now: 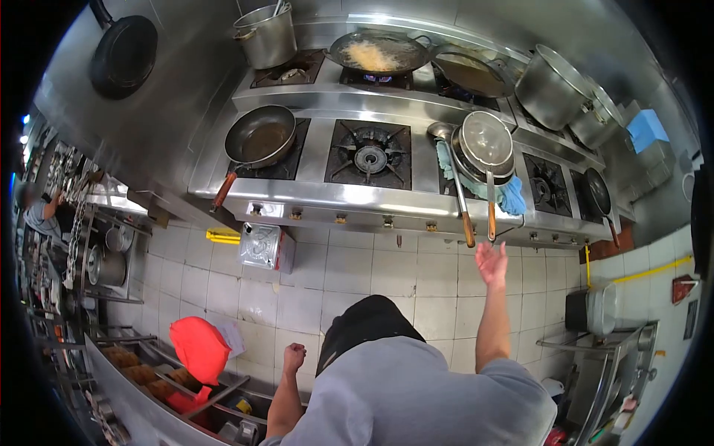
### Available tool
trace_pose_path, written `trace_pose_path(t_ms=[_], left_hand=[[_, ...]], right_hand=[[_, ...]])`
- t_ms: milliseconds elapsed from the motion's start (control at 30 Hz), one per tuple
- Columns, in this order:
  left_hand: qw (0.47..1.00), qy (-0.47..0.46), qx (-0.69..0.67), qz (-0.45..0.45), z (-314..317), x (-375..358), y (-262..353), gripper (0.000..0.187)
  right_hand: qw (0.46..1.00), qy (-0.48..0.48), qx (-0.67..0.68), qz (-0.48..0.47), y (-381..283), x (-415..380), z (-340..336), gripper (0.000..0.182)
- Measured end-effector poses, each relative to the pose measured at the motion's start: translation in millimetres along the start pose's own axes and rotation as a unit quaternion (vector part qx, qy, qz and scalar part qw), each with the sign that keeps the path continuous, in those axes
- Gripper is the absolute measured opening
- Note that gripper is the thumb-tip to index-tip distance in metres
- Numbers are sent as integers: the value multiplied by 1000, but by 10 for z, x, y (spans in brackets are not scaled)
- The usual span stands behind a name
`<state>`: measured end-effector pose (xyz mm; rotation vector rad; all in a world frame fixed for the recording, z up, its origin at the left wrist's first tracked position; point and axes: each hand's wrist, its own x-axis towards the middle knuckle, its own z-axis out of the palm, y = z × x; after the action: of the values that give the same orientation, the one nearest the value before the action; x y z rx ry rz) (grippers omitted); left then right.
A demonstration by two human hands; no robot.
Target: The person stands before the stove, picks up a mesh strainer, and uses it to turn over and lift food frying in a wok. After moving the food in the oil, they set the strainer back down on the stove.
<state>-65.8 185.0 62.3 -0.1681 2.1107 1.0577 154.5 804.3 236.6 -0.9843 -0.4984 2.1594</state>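
Observation:
My right hand (491,262) reaches forward, palm up and fingers apart, holding nothing. Just beyond its fingertips is the wooden handle of a wire-mesh strainer (487,140), which rests over a pot on the front of the stove. Beside the strainer lies a ladle (455,178) with a long metal shaft and wooden grip. A blue-green cloth (510,197) is tucked around the pot. My left hand (294,357) hangs low by my side, its fingers curled in with nothing visible in them.
A frying pan (260,137) sits on the front left burner. Behind, a wok (379,53) of bubbling oil with pale food stands over a blue flame. Tall pots (554,85) stand at right. A square tin (262,247) is on the floor, near a red-topped item (200,349) at lower left.

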Motion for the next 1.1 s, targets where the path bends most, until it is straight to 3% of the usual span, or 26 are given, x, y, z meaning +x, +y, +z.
trace_pose_path(t_ms=[133,233,400,467,567,600,633,667,700,800,867,900,967,1067,1100], left_hand=[[999,-3,27,25,-169,305,-49,14],[1000,5,-8,4,-221,314,-133,15],[999,17,-41,-22,-168,118,-707,14],[995,25,-78,-54,-120,-82,-891,14],[990,-1,-97,-104,-8,-254,-1430,12],[995,-41,88,11,-16,-356,-1474,11],[951,-80,271,127,-53,-470,-1489,11],[858,-115,440,237,-69,-544,-1475,10],[938,-80,317,112,11,-589,-1548,9],[980,-9,-25,198,224,-402,-1779,11],[991,31,-132,17,308,-380,-1392,14],[979,49,-186,-75,356,-327,-1181,16],[969,70,-224,-73,417,-270,-807,15],[965,90,-231,-86,529,-215,-264,14],[965,96,-224,-94,571,-205,-105,13]], right_hand=[[994,-36,-94,-32,-320,-51,706,43],[983,-17,-185,-6,-441,306,734,36],[960,22,-250,-121,-229,394,1133,26],[939,15,-284,-192,-4,215,1400,24],[931,-44,-296,-206,98,157,1892,21],[928,-61,-300,-211,98,162,2085,20],[919,-78,-321,-217,41,309,2214,17],[919,-100,-320,-208,-4,454,2366,13],[909,-91,-347,-211,-34,483,2606,11],[864,-110,-419,-256,-96,880,3097,10],[837,-97,-462,-275,-182,1170,3399,12],[798,-82,-505,-319,-231,1396,3516,15],[704,-53,-583,-403,-321,1855,3705,21],[584,-44,-673,-452,-498,2380,3965,27],[567,-50,-685,-455,-532,2432,4066,25]])
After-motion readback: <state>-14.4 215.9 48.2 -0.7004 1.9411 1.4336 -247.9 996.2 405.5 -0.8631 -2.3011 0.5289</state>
